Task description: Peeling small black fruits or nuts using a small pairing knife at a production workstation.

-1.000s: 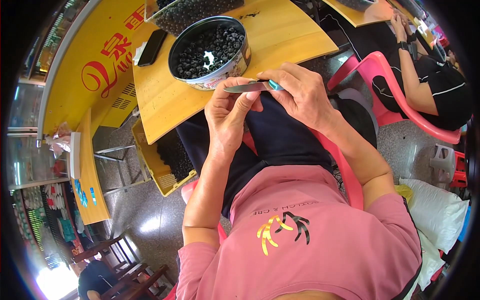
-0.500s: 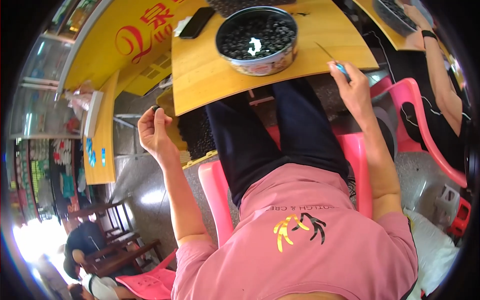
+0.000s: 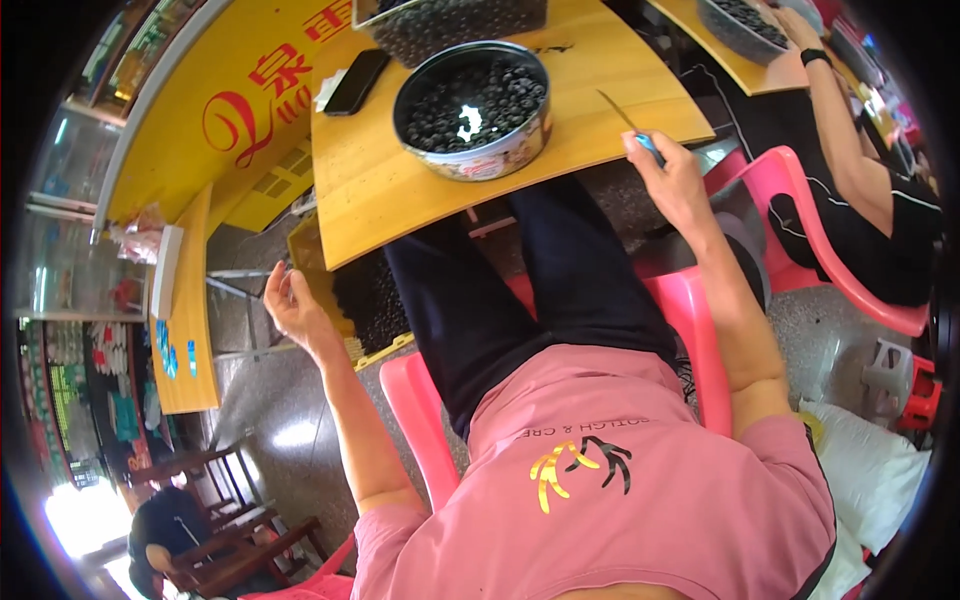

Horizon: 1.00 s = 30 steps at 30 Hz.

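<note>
My left hand [image 3: 294, 310] is raised to the left of the table's near edge. Its fingers are loosely bent and apart, and nothing shows between them. Beside it, below table height, a yellow crate [image 3: 386, 349] holds many small dark round pieces. Over the table's near right edge, my right hand [image 3: 672, 182] is closed around a small knife [image 3: 650, 150] with a blue handle. The thin blade points away and to the left. A round tub [image 3: 478, 165] with a printed side stands on the table, filled with dark, shiny round pieces.
Behind the tub on the wooden table [image 3: 350, 215] is a clear box [image 3: 450, 35] of similar pieces. A black phone [image 3: 357, 82] lies at its left. A pink chair [image 3: 800, 200] and a co-worker's arm [image 3: 845, 130] are at the right.
The dark round piece in my left hand is gone from its fingers, which have spread. My right hand still grips the knife. The view has shifted, bringing more of the clear box into sight.
</note>
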Each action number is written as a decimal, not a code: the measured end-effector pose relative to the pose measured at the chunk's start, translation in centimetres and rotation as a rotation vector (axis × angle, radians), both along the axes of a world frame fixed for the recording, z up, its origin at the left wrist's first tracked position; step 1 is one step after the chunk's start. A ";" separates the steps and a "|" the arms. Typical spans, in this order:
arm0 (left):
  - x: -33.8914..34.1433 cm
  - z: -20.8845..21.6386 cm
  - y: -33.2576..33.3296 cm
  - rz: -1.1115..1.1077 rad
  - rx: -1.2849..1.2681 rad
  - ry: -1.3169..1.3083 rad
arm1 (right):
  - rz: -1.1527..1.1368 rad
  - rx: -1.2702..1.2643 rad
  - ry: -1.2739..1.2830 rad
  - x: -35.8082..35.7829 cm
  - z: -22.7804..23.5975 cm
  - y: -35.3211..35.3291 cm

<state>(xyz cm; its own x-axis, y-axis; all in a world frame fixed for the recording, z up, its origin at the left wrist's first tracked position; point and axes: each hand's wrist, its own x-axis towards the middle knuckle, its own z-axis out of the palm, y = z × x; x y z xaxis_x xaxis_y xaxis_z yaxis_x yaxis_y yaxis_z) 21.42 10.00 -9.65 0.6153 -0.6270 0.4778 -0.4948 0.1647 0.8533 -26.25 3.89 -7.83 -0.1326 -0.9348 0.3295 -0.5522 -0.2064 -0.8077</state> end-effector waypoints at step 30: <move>-19.6 -2.4 3.5 -1.130 0.407 0.241 | 0.332 0.665 -1.262 6.8 -3.6 7.5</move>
<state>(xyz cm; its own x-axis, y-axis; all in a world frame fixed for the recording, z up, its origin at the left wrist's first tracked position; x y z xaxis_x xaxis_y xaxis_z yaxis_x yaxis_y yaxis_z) 1.81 13.46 -12.05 -0.3261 -0.9426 0.0718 -0.0686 0.0993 0.9927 -19.47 11.42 -11.45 0.2471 -0.9094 -0.3346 0.5762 0.4155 -0.7038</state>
